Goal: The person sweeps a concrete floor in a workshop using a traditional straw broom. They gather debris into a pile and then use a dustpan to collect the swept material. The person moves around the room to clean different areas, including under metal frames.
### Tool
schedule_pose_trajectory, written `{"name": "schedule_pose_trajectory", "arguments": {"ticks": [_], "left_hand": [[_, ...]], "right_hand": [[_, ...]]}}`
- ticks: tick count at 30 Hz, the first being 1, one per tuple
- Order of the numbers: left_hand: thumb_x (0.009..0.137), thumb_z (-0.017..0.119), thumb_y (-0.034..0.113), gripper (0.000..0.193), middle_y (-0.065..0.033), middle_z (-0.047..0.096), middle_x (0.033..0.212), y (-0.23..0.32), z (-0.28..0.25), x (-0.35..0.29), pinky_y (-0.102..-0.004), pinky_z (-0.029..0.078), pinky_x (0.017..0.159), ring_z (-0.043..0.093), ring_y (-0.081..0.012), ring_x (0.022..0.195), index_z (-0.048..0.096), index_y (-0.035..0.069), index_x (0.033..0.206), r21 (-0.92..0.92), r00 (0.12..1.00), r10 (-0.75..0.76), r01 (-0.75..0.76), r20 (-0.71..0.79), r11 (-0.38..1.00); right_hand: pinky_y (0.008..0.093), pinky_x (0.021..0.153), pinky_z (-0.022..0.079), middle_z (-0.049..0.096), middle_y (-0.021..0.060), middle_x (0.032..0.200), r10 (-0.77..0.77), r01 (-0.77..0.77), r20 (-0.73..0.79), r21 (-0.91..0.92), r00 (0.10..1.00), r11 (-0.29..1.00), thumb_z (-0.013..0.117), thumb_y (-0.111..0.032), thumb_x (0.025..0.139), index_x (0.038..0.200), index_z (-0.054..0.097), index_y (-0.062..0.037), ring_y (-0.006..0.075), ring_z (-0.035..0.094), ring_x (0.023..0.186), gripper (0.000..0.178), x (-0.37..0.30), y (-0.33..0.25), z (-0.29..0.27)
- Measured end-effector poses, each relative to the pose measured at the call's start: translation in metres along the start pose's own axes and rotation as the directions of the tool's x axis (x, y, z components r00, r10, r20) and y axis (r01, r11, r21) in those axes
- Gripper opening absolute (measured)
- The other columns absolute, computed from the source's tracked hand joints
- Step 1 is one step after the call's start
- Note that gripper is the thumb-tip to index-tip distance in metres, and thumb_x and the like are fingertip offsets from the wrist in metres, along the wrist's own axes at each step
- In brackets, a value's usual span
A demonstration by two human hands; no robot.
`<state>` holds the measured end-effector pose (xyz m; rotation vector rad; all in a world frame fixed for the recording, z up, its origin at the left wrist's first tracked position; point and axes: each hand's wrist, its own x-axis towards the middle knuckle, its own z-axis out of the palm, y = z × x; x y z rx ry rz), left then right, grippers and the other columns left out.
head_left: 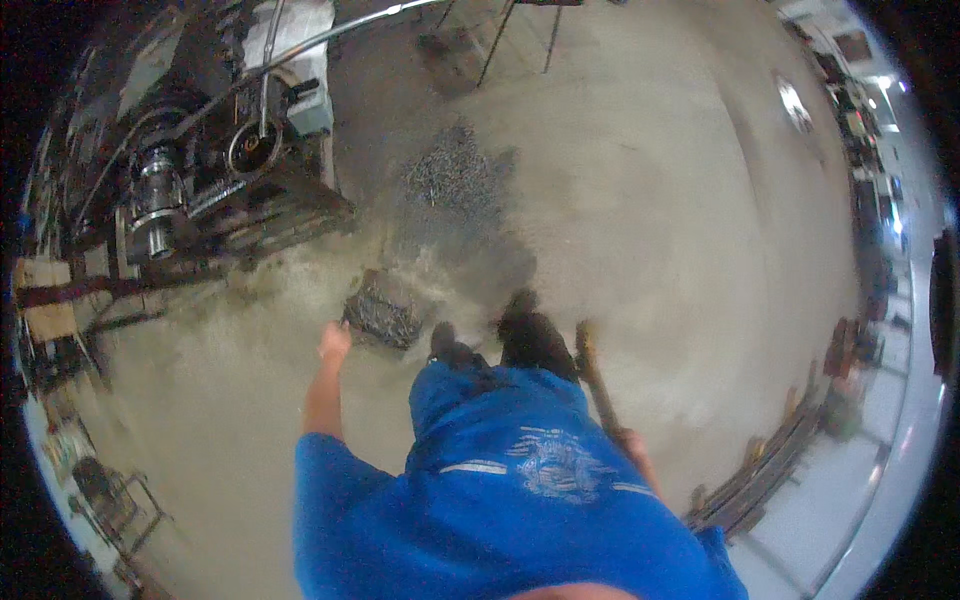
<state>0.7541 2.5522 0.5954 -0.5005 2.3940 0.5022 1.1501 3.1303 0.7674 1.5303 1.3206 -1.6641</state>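
My left hand (pixel 335 341) is closed at the near left edge of a dark dustpan (pixel 384 310) loaded with metal shavings. Its handle is too blurred to make out. Low along my right side, my right hand (pixel 636 447) grips the wooden handle of a brush (pixel 592 372), whose yellowish-brown head points forward, just above the floor. Ahead of my feet lies a heap of grey metal shavings (pixel 455 172) on a dark, stained patch of floor. The pan is between that heap and me, a little to the left.
A lathe-like machine (pixel 160 200) with a handwheel (pixel 253 148) fills the far left. A thin-legged stand (pixel 518 45) is at the top. Long bars or planks (pixel 762 470) lie along the right side, and a chair (pixel 112 500) stands at the lower left.
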Motion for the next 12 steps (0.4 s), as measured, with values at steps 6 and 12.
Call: {"name": "schedule_pose_trajectory", "arguments": {"ticks": [6, 12], "left_hand": [[0.078, 0.045, 0.043, 0.043, -0.0154, 0.055, 0.094, 0.114, 0.027, 0.026, -0.0413, 0.041, 0.073, 0.052, -0.0323, 0.087, 0.051, 0.005, 0.099, 0.099, 0.999, 0.025, -0.02, -0.048, 0.995], [0.073, 0.054, 0.04, 0.04, -0.0177, 0.058, 0.083, 0.238, 0.003, 0.068, -0.0401, 0.042, 0.07, 0.055, -0.0298, 0.081, 0.058, 0.002, 0.085, -0.048, 0.999, 0.049, -0.049, -0.008, 0.998]], "right_hand": [[0.0305, 0.062, 0.045, 0.059, 0.0115, 0.078, -0.036, 0.006, -0.029, -0.692, 0.999, 0.722, 0.048, -0.018, 0.071, 0.093, 0.056, -0.0024, 0.0213, 0.055, 0.067, 0.028, 0.111, -0.091, -0.095], [0.0311, 0.064, 0.046, 0.06, 0.0091, 0.082, 0.384, -0.379, 0.029, -0.117, 0.923, 0.918, 0.054, -0.023, 0.074, 0.087, 0.06, -0.0027, 0.0207, 0.057, 0.068, 0.025, 0.1, -0.332, -0.052]]}}
